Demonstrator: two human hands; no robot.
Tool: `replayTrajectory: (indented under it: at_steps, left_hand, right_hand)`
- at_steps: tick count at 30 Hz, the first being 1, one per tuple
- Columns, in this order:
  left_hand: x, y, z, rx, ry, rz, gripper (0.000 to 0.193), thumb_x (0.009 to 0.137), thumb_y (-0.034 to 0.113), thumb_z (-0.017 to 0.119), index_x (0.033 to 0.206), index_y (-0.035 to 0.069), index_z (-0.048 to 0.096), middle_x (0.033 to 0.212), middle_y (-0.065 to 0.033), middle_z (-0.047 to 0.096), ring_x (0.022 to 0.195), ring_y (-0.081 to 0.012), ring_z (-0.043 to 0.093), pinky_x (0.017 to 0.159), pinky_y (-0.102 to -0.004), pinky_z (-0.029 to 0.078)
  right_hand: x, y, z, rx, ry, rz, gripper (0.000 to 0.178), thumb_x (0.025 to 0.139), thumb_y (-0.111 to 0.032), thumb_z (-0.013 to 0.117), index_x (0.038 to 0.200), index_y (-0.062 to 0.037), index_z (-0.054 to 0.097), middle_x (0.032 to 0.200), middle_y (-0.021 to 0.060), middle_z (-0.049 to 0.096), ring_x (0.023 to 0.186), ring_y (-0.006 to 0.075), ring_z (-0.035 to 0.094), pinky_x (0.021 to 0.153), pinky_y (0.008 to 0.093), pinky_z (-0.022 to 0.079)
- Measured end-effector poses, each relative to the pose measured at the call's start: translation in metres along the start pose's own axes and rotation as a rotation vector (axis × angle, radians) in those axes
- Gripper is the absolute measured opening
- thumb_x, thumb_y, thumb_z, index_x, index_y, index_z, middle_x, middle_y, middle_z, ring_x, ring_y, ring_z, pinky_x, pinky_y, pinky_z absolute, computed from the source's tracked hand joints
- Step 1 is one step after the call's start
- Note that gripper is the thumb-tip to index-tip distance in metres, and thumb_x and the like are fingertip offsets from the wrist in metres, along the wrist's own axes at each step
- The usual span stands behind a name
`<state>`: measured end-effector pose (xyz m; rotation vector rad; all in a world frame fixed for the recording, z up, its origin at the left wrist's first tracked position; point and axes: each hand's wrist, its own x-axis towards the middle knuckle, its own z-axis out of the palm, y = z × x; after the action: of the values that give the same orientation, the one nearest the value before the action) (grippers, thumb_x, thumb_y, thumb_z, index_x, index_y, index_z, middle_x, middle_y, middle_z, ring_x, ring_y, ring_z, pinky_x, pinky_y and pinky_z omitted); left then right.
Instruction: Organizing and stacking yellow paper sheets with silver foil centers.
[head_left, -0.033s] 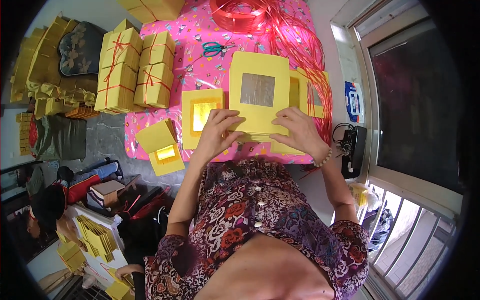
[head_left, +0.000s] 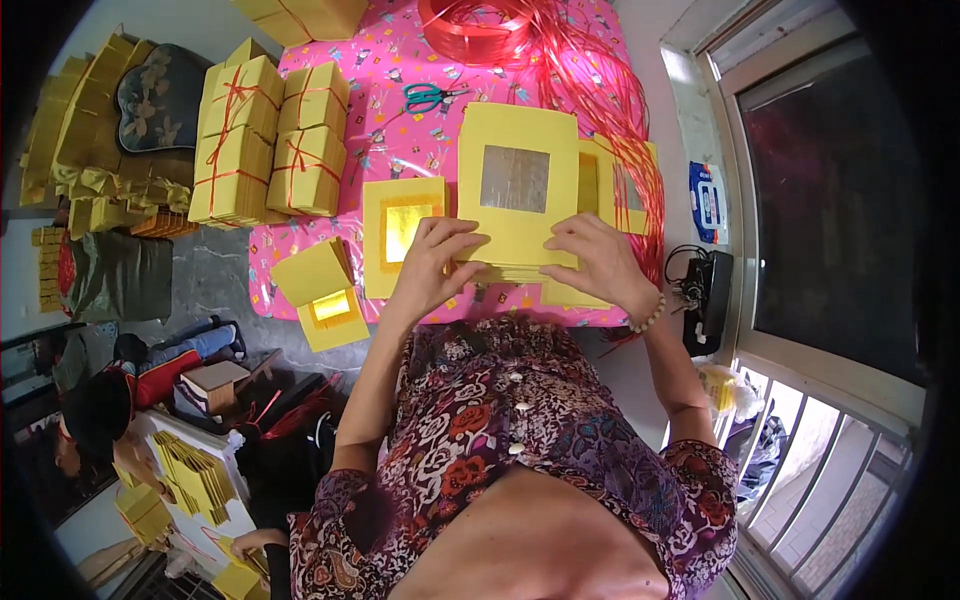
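Note:
A stack of yellow paper sheets (head_left: 518,233), its top sheet bearing a silver square, lies in front of me on the pink table. My left hand (head_left: 437,262) grips its near left corner, fingers curled over the edge. At the near right corner my right hand (head_left: 597,262), with a beaded bracelet at the wrist, holds the stack the same way. Just left of it lies a yellow sheet with a gold square (head_left: 376,240). Beyond my left forearm rests a folded yellow sheet (head_left: 312,275) with a gold patch. More yellow sheets (head_left: 587,170) stick out on the right, partly covered.
Bundles of yellow paper tied with red ribbon (head_left: 235,150) stand at the left. Green-handled scissors (head_left: 424,97) lie behind the stack. A red ribbon coil (head_left: 478,30) and loose red strands (head_left: 600,90) cover the far right. Other people's hands (head_left: 140,462) handle yellow paper at lower left.

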<state>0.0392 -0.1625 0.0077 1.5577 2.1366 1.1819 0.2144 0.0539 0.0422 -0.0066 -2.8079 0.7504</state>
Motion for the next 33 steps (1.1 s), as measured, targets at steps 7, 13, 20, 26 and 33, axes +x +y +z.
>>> replayTrajectory:
  at_steps: [7,13,20,26,33]
  left_hand:
    - [0.007,-0.002,-0.001,-0.090,0.029,-0.031,0.018,0.077,0.015,0.072,0.093,0.007,0.072,0.100,-0.0078,0.066,0.097,-0.0262,0.053,0.086,-0.0358,0.046]
    - [0.022,-0.013,0.002,-0.183,0.032,-0.216,0.013,0.081,0.017,0.071,0.084,0.005,0.074,0.083,-0.0056,0.067,0.090,-0.0194,0.054,0.080,-0.0325,0.043]
    - [0.031,-0.023,-0.002,-0.410,-0.066,-0.345,0.017,0.079,0.018,0.071,0.079,0.001,0.073,0.074,-0.0097,0.067,0.073,-0.0170,0.058,0.072,-0.0307,0.045]
    - [0.030,-0.022,0.000,-0.412,-0.059,-0.333,0.018,0.079,0.018,0.071,0.078,0.000,0.073,0.070,-0.0102,0.065,0.068,-0.0170,0.060,0.068,-0.0311,0.045]
    - [0.030,-0.022,-0.002,-0.314,-0.083,-0.283,0.019,0.079,0.021,0.072,0.075,0.002,0.072,0.072,-0.0082,0.065,0.072,-0.0177,0.057,0.084,-0.0333,0.039]
  right_hand:
    - [0.013,0.009,-0.002,0.241,-0.007,0.099,0.019,0.081,-0.022,0.071,0.078,-0.0037,0.069,0.076,0.0075,0.064,0.073,0.0233,0.062,0.064,0.0335,0.048]
    - [0.023,0.030,0.005,0.560,-0.068,0.372,0.026,0.084,-0.024,0.070,0.079,0.0015,0.068,0.063,0.0055,0.061,0.058,0.0116,0.054,0.055,0.0286,0.043]
    - [0.030,0.035,0.005,0.639,-0.216,0.569,0.030,0.085,-0.025,0.070,0.078,0.0041,0.067,0.057,0.0012,0.052,0.057,0.0060,0.046,0.052,0.0270,0.038]
    - [0.025,0.027,0.006,0.637,-0.165,0.504,0.025,0.087,-0.021,0.068,0.078,0.0029,0.066,0.066,0.0002,0.057,0.064,0.0051,0.049,0.058,0.0246,0.041]
    - [0.018,0.033,0.019,0.621,-0.085,0.442,0.026,0.086,-0.025,0.068,0.080,0.0003,0.067,0.069,0.0036,0.062,0.064,0.0087,0.053,0.059,0.0275,0.043]
